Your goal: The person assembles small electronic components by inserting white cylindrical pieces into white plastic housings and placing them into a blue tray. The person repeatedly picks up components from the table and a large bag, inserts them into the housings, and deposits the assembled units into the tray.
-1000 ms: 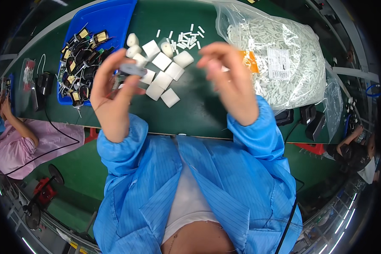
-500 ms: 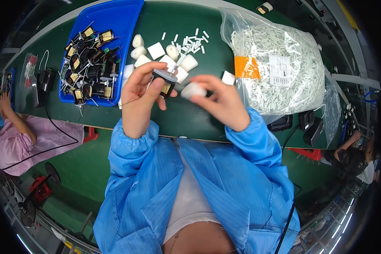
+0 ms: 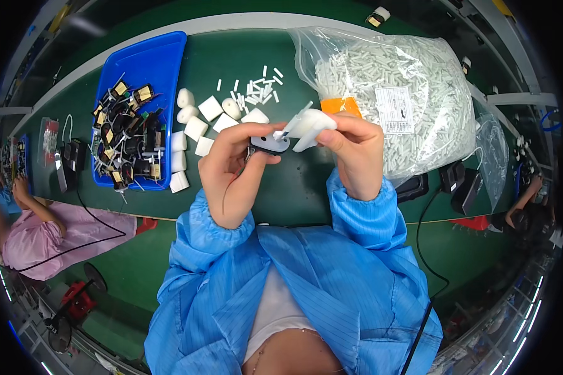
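Between the fingers and thumb of my left hand (image 3: 230, 178) is a small electronic assembly (image 3: 270, 144) with a grey rounded end plate. A thin rod sleeved in a white tube (image 3: 299, 117) sticks out of it, up and to the right. My right hand (image 3: 358, 147) pinches a hollow-looking white plastic cover (image 3: 317, 127) close beside that rod. The cover hides part of the rod, so whether they touch I cannot tell. Several similar white covers (image 3: 196, 129) lie just beyond my left hand, and loose short white tubes (image 3: 254, 94) are scattered past them.
On the left stands a blue tray (image 3: 134, 62) with many black electronic assemblies (image 3: 128, 147). A large clear bag (image 3: 306, 47) full of white tubes lies to the right. Black devices with cables (image 3: 463, 190) sit near the right edge. A person in pink (image 3: 75, 234) works at far left.
My right hand has brought the white cover up to the rod on the assembly. My left hand has turned the assembly, so its grey end faces more toward me. The whole view has shifted slightly.
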A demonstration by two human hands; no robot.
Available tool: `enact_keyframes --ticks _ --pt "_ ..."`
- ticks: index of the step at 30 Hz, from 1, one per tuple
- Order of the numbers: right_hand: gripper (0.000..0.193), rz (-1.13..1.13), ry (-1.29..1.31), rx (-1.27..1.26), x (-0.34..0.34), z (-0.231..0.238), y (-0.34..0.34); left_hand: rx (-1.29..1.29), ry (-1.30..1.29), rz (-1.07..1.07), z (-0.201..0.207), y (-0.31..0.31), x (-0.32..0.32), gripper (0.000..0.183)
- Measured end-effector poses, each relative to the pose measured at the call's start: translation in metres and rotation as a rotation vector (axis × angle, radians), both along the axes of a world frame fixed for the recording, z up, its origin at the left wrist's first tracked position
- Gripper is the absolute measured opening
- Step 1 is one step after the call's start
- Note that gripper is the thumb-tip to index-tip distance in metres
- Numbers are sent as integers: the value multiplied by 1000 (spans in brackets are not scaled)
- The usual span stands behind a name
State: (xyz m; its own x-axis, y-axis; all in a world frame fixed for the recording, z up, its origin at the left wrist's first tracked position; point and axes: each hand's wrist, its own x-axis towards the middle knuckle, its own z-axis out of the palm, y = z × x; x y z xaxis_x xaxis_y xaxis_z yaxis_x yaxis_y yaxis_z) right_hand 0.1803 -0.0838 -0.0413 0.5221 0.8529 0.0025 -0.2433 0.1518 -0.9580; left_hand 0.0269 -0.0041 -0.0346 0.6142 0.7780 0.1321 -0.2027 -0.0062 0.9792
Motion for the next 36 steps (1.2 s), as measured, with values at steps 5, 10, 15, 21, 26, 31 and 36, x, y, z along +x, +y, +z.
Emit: enact_keyframes --ticks 5,10,15,21,26,31,36 --pt "22 -114 -60 55 -8 1 1 327 173 91 -10 3 6 40" --pt "28 -27 -19 113 -6 6 3 388 224 119 -7 0 10 55" --pt "31 71 -128 7 -1 12 3 468 271 84 -8 -2 7 58" --pt "29 -53 -374 44 -13 4 7 321 211 32 -8 -1 5 60" --pt "26 50 -519 140 -4 18 10 135 141 -29 0 -7 3 58" --pt "24 -115 -512 145 -17 14 16 106 106 -71 5 -10 6 54" --pt "27 94 -648 150 -2 13 16 10 83 -164 11 1 8 48"
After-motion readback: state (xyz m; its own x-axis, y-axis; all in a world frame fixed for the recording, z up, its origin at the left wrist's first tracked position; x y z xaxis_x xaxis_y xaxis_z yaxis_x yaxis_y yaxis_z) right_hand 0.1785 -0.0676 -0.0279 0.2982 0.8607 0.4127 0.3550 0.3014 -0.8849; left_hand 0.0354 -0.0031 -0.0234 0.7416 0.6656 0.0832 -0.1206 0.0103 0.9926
